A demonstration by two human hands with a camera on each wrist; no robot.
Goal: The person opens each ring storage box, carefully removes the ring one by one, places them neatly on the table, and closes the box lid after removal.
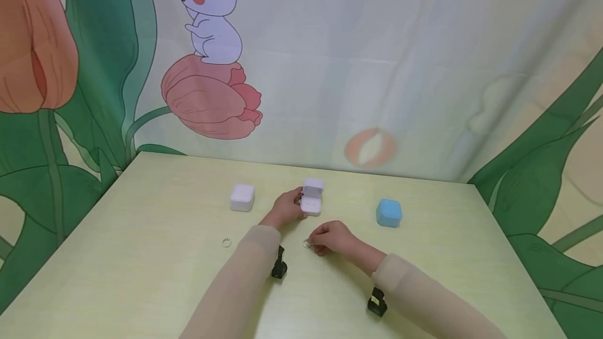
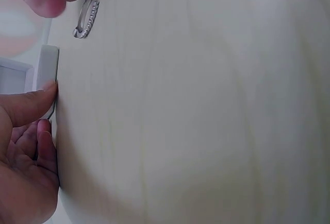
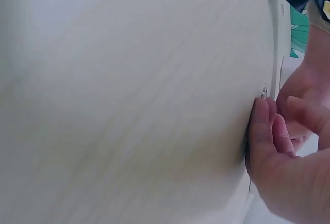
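A small white ring box (image 1: 311, 204) stands on the table with its lid raised. My left hand (image 1: 288, 207) grips it from the left, its thumb along the near side and other fingers behind; part of the box's left side is hidden. My right hand (image 1: 332, 237) is low over the table, just nearer than the box, and pinches a silver ring (image 2: 86, 15) by its edge. Small bead-like stones run along that ring's band in the left wrist view. Another ring (image 1: 226, 243) lies on the table to the left of my left forearm.
A closed white box (image 1: 242, 198) stands to the left of the open one, and a closed blue box (image 1: 389, 213) to the right. Both wrists carry black camera mounts (image 1: 279, 263). A printed curtain (image 1: 330, 93) hangs behind the table's far edge.
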